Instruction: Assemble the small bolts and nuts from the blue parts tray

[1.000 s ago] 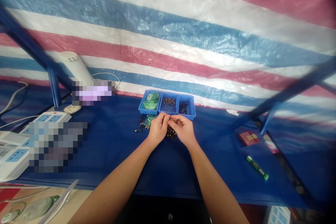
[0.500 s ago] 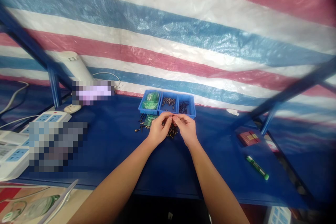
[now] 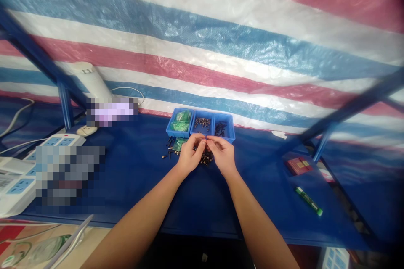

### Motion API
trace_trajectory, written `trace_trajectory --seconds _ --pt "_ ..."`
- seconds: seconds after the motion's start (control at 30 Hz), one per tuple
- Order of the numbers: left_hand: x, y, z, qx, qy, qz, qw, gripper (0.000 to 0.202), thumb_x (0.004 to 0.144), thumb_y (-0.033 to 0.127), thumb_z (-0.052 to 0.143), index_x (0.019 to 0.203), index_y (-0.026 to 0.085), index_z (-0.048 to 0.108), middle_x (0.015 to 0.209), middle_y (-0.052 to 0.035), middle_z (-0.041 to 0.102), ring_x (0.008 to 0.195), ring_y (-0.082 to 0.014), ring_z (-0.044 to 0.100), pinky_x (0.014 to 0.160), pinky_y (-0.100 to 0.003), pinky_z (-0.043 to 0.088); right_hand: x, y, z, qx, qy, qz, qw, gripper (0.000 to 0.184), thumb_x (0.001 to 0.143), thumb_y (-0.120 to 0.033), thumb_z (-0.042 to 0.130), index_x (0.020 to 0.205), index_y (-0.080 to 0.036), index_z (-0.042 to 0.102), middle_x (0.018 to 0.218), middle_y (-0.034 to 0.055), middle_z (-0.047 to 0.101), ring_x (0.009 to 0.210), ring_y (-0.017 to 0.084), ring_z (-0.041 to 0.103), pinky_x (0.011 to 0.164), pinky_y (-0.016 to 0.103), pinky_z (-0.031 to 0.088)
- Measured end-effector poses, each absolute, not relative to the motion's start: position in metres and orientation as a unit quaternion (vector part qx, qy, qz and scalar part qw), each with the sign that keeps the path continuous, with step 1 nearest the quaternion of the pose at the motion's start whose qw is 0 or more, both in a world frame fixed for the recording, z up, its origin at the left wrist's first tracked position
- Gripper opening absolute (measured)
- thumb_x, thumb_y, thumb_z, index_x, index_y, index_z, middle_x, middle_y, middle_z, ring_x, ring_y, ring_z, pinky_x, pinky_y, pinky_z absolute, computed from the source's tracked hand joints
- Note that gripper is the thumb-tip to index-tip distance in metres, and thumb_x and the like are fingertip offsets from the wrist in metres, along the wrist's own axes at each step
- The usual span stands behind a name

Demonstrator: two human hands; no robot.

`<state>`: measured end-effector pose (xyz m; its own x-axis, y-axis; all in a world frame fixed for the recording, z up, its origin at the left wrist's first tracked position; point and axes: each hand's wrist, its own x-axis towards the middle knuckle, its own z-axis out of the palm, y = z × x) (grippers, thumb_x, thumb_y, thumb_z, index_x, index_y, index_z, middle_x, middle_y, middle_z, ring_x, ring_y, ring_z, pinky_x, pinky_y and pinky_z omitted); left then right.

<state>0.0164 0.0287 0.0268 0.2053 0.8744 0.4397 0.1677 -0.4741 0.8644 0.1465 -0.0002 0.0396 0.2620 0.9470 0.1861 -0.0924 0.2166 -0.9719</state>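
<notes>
My left hand (image 3: 190, 153) and my right hand (image 3: 222, 153) meet fingertip to fingertip over a pile of small dark and brass-coloured screw-like parts (image 3: 206, 159). Both are closed in a pinch; what lies between the fingers is too small and covered to make out. Just beyond them stand three joined blue bins: the left bin (image 3: 177, 133) holds green packets (image 3: 181, 126), the middle bin (image 3: 202, 114) brass-coloured small parts (image 3: 202, 122), the right bin (image 3: 231, 124) black small parts (image 3: 221, 128). Left of my left hand lie a green packet (image 3: 178, 144) and loose black screws (image 3: 170, 141).
A white power strip (image 3: 19, 191) and a blurred-out object (image 3: 67, 176) lie at the left. Behind them stands a white cylinder (image 3: 91, 80). On the right are a red box (image 3: 299, 165) and a green tube-like packet (image 3: 309, 201). Blue metal struts (image 3: 65, 105) flank the table.
Both hands stay together over the pile, with only slight shifts of the fingers. Nothing else has visibly moved.
</notes>
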Motion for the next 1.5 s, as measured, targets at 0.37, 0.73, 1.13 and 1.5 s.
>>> trace_trajectory --seconds 0.37,0.73,1.13,1.5 --pt "0.0146 0.0308 0.0252 0.702 0.400 0.496 0.319 0.024 0.093 0.038 0.049 0.088 0.017 0.062 0.069 -0.0004 0.065 0.061 -0.0115 0.061 0.062 -0.023 0.049 0.1413 -0.0031 0.0432 -0.461 -0.455 0.417 0.638 0.029 0.073 -0.039 0.075 0.095 -0.020 0.074 0.085 0.0043 0.075 0.075 0.020 0.070 0.076 0.038 0.060" --pt "0.0162 0.0283 0.0259 0.699 0.364 0.522 0.327 0.022 0.090 0.034 0.055 0.105 0.019 0.063 0.084 -0.0036 0.068 0.067 -0.0119 0.064 0.064 -0.023 0.052 0.1468 -0.0004 0.0396 -0.479 -0.439 0.414 0.638 0.025 0.075 -0.040 0.073 0.089 -0.019 0.076 0.086 0.0053 0.076 0.078 0.022 0.070 0.079 0.039 0.058" --pt "0.0139 0.0297 0.0243 0.695 0.372 0.506 0.350 0.016 0.091 0.034 0.053 0.095 0.018 0.058 0.073 0.0000 0.063 0.063 -0.0113 0.061 0.062 -0.023 0.049 0.1452 -0.0023 0.0427 -0.448 -0.462 0.419 0.641 0.026 0.074 -0.037 0.073 0.095 -0.022 0.074 0.095 0.0056 0.075 0.084 0.022 0.070 0.079 0.038 0.059" --pt "0.0162 0.0292 0.0228 0.685 0.345 0.525 0.370 0.018 0.092 0.035 0.052 0.094 0.018 0.058 0.066 0.0014 0.062 0.058 -0.0103 0.059 0.058 -0.022 0.047 0.1468 -0.0026 0.0396 -0.470 -0.471 0.387 0.639 0.026 0.079 -0.037 0.070 0.097 -0.020 0.074 0.086 0.0047 0.074 0.074 0.019 0.068 0.074 0.034 0.058"
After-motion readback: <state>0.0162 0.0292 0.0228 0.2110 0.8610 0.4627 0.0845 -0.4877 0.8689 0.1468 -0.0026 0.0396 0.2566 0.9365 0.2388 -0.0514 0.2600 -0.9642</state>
